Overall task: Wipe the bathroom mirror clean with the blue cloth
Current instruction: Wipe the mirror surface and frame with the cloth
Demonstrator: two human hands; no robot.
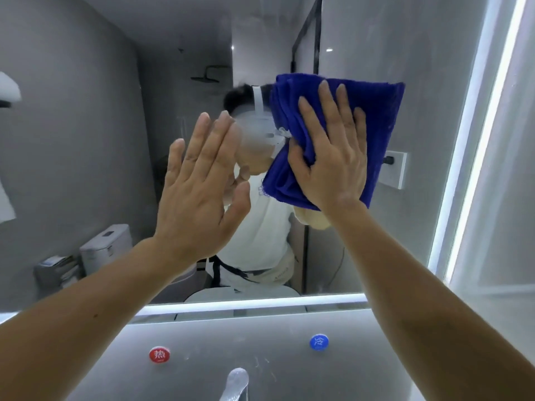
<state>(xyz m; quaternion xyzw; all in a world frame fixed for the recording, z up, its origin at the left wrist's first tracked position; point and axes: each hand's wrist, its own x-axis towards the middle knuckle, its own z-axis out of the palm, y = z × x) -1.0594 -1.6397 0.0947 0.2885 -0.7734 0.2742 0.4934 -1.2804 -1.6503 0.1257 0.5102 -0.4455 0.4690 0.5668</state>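
The bathroom mirror (86, 134) fills most of the view, edged with a lit white strip along its bottom and right side. A folded blue cloth (373, 111) lies flat against the glass right of centre. My right hand (333, 157) presses on the cloth with fingers spread and straight, the thumb tucked into a fold at its left edge. My left hand (199, 180) is flat and upright at the mirror left of the cloth, fingers straight and together, holding nothing. The glass between the hands looks smeared and hazy.
Below the mirror, a grey wall panel carries a red hot-water tap marker (159, 355) and a blue cold-water one (319, 341). A chrome faucet (236, 383) pokes up at the bottom centre. The mirror reflects a person, a toilet tank and a wall socket.
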